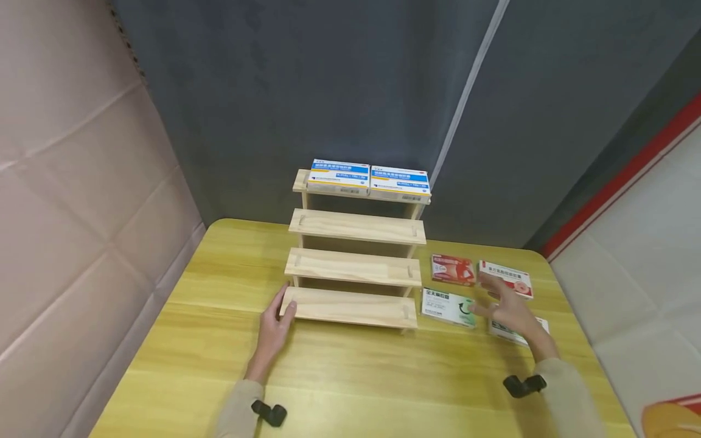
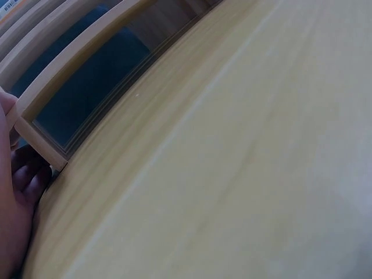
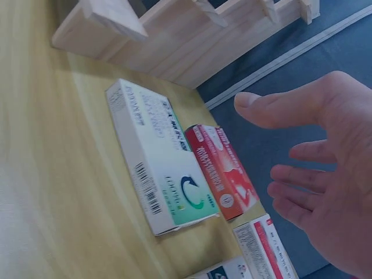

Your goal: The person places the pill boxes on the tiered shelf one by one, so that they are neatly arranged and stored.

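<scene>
A wooden stepped rack (image 1: 350, 307) with several shelves stands on the table. My left hand (image 1: 275, 325) grips the left end of its lowest shelf, thumb on top and the other fingers behind the side, as the left wrist view also shows. My right hand (image 1: 512, 310) hovers over the medicine boxes to the right, holding nothing, thumb and fingers spread apart. Nearest it are a white-and-green box (image 3: 163, 157), a red box (image 3: 222, 170), a white-and-red box (image 1: 506, 278) and another white box (image 1: 512, 333) partly hidden under the hand.
Two blue-and-white medicine boxes (image 1: 338, 176) lie side by side on the rack's top shelf. Behind the wooden table (image 1: 350, 383) hangs a dark grey curtain (image 1: 285, 79). Light padded panels (image 1: 60, 182) flank the left, and a white wall with a red stripe the right.
</scene>
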### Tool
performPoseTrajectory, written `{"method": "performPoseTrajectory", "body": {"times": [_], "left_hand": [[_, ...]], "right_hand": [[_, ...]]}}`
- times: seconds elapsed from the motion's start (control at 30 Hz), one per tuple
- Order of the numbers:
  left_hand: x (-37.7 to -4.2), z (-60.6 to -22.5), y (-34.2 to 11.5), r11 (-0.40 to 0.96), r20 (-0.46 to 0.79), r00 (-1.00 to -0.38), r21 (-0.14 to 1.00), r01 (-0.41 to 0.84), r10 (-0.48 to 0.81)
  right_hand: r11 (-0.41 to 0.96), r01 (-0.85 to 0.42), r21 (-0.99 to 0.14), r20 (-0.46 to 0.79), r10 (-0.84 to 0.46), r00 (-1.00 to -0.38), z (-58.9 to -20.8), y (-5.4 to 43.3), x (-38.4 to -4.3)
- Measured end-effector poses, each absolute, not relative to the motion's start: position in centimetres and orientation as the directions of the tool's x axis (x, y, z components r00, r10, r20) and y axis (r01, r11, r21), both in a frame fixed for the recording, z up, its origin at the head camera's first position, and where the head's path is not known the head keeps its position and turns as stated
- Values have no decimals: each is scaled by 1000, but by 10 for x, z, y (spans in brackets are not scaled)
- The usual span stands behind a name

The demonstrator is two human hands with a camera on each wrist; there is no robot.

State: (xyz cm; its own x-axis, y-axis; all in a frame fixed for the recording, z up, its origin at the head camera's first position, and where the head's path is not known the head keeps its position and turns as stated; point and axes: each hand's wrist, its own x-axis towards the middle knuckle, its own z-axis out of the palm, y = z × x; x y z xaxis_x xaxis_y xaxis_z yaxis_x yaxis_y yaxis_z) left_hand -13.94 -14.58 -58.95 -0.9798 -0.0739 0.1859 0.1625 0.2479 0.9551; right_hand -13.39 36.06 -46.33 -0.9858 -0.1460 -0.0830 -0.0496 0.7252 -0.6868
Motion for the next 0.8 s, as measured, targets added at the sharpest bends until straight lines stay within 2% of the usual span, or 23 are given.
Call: {"method": "performPoseTrajectory", "body": {"times": [0.17, 0.37, 0.7, 0.8], "left_hand": [[-139, -590, -148, 241, 199, -977, 955, 176, -76], [-140, -589, -146, 241, 199, -977, 954, 177, -71], [-138, -590, -146, 223, 168, -984, 963, 150, -62], [-136, -574, -143, 237, 152, -987, 962, 135, -54]], "right_hand": [[708, -85, -701, -61, -178, -982, -474, 356, -134], [723, -48, -689, -117, -177, -977, -485, 354, -134], [753, -60, -655, -131, -191, -973, -501, 350, -132], [758, -35, -651, -145, -170, -975, -505, 352, -131]]}}
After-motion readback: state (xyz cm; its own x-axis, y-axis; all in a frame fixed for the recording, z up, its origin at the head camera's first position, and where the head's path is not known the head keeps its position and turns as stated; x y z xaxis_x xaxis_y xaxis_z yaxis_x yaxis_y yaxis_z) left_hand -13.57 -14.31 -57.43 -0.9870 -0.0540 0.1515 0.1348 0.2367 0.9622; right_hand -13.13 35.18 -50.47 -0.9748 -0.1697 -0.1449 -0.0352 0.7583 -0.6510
